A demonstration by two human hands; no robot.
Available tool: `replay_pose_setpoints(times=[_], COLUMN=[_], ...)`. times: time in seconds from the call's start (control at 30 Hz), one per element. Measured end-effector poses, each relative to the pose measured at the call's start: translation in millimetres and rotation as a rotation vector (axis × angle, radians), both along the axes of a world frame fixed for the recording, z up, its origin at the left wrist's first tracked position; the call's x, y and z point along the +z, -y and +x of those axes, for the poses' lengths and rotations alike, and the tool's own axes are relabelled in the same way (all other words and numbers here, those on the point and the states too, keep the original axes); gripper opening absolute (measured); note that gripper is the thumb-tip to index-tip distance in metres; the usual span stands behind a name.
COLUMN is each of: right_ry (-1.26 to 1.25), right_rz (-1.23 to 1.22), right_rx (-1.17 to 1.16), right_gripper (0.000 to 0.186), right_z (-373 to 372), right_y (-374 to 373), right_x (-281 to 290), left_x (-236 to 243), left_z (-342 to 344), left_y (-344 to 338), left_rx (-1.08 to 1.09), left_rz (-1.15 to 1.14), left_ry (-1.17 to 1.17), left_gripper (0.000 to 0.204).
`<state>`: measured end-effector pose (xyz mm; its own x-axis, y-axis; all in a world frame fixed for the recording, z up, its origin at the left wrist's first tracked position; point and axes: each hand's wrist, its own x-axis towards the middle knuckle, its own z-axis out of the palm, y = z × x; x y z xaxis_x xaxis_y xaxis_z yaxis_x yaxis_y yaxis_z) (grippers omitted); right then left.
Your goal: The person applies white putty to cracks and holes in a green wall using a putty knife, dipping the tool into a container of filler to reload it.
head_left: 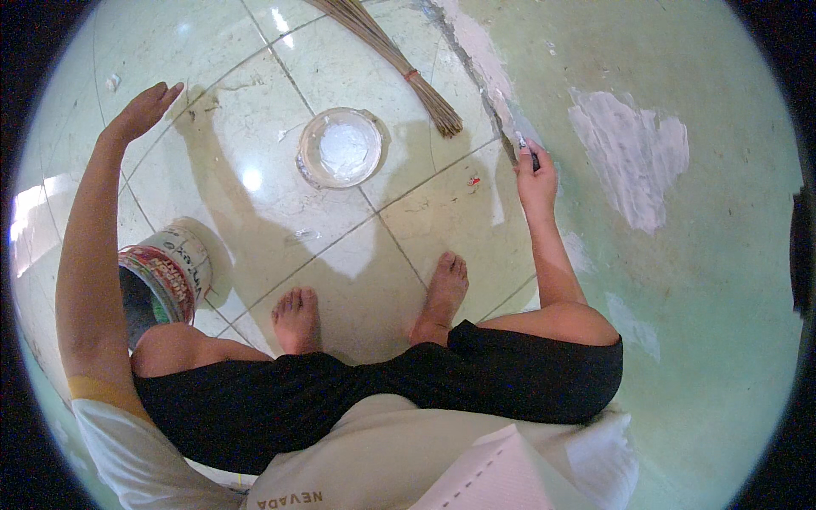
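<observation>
My right hand (pixel 537 177) grips a small putty knife (pixel 535 160) by its dark handle, low against the wall on the right. White filler smears the tool's tip, which is close to the seam where floor meets wall. My left hand (pixel 151 110) is out over the tiles at the far left, holding nothing, its fingers loosely bent and a little apart. Between the hands, a round tub (pixel 340 148) of white filler stands on the floor. On the wall beside my right hand is a broad patch of white filler (pixel 629 153).
A bundle of thin sticks like a broom (pixel 416 81) lies beyond the tub, near the wall seam. By my left knee a printed bucket (pixel 174 272) is tipped toward me. My bare feet (pixel 442 293) rest on pale tiles (pixel 331 255). The wall (pixel 714 255) is pale green.
</observation>
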<state>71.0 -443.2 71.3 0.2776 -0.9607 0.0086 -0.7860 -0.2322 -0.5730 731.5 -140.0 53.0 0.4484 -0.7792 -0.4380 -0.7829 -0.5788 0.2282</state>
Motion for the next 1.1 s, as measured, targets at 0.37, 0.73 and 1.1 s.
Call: replay_pose_setpoints(times=[0.37, 0.73, 1.1], right_ry=[0.018, -0.148, -0.099], right_rz=[0.014, -0.077, 0.065], right_rx=[-0.028, 0.050, -0.079], right_gripper=[0.030, 0.032, 0.031], right_z=[-30, -16, -27], right_y=[-27, -15, -33], right_x=[44, 31, 85], left_x=[-18, -25, -20], left_z=[17, 20, 27], left_y=[-4, -13, -15], left_rx=[-0.159, -0.024, -0.074], left_rz=[0.032, 0.042, 0.133], left_ry=[-0.024, -0.013, -0.024], left_gripper=[0.063, 0.061, 0.041])
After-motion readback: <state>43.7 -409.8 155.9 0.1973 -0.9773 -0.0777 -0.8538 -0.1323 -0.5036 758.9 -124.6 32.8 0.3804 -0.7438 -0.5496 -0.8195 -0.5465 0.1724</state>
